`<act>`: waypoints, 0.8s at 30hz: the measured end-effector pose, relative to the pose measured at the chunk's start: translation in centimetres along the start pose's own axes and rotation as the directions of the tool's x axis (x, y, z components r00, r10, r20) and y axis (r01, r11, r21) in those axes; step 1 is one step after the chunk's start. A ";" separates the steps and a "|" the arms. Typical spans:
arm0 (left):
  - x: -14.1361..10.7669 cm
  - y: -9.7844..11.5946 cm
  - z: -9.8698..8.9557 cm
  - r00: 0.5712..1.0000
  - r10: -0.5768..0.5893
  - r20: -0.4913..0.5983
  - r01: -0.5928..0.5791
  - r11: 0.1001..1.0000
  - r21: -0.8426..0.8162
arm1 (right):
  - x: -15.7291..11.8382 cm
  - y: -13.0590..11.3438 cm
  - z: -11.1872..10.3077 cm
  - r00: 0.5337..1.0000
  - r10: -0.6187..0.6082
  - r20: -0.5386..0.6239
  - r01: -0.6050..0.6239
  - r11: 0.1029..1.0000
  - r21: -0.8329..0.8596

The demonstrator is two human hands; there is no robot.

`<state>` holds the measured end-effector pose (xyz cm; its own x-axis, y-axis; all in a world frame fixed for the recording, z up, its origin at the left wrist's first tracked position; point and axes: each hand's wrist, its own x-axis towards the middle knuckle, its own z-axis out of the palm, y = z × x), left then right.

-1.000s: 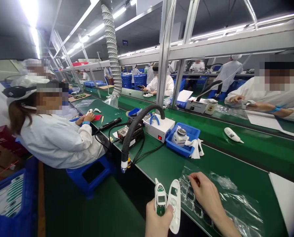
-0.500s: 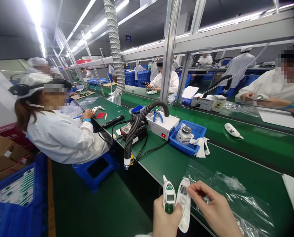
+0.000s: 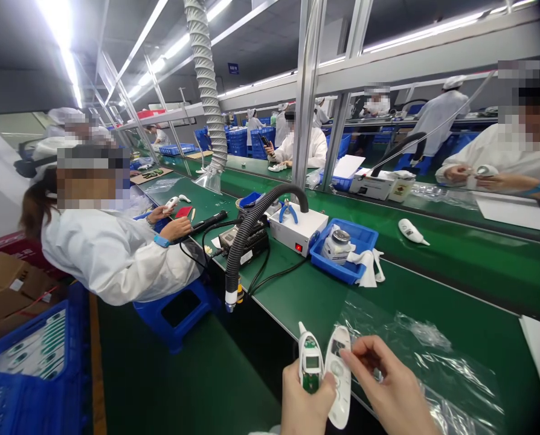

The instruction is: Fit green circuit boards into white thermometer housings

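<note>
My left hand (image 3: 307, 402) grips the lower end of an opened white ear thermometer body (image 3: 310, 362), which shows a green circuit board and a small LCD. Beside it stands a white thermometer casing shell (image 3: 338, 377), held upright against the body. My right hand (image 3: 385, 386) reaches in from the right, its thumb and fingertips pinching the shell's upper part. A clear plastic bag (image 3: 426, 368) lies on the green bench under and beyond my right hand.
Up the bench stand a blue tray (image 3: 342, 260) holding a jar and white cloth, a white box (image 3: 297, 229) with blue-handled pliers, and a soldering station (image 3: 243, 241) with a black hose. A co-worker (image 3: 116, 260) sits to the left. A blue crate (image 3: 34, 362) stands on the floor.
My right hand has moved left from above the bag onto the shell. Both thermometer parts have risen slightly and shifted right in view, with little change over the last half second.
</note>
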<state>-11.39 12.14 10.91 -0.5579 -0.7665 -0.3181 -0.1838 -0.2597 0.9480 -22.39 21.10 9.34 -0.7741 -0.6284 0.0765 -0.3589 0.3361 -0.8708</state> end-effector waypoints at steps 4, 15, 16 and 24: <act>0.3 -0.7 -0.3 0.997 0.081 -0.020 -0.079 0.993 0.082 | -0.5 -0.4 0.9 0.999 0.039 0.017 -0.040 0.997 0.073; 2.6 -5.8 -6.0 0.989 -0.076 -0.128 0.048 0.976 -0.214 | -1.1 -3.2 10.9 0.875 0.268 0.404 -0.477 0.623 0.620; 3.1 -5.8 -7.4 0.988 -0.091 -0.128 0.053 0.960 -0.274 | -0.3 -3.6 12.6 0.858 0.230 0.460 -0.498 0.591 0.634; 7.7 -4.8 -15.7 0.936 -0.107 -0.337 -0.081 0.863 -0.498 | 2.7 -6.7 23.3 0.733 0.195 0.651 -0.648 0.491 0.582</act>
<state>-2.11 -1.73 3.86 -0.2299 -0.8871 -0.4001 0.2892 -0.4549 0.8423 -9.90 0.76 4.06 -0.2978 -0.8524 -0.4298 0.6288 0.1636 -0.7601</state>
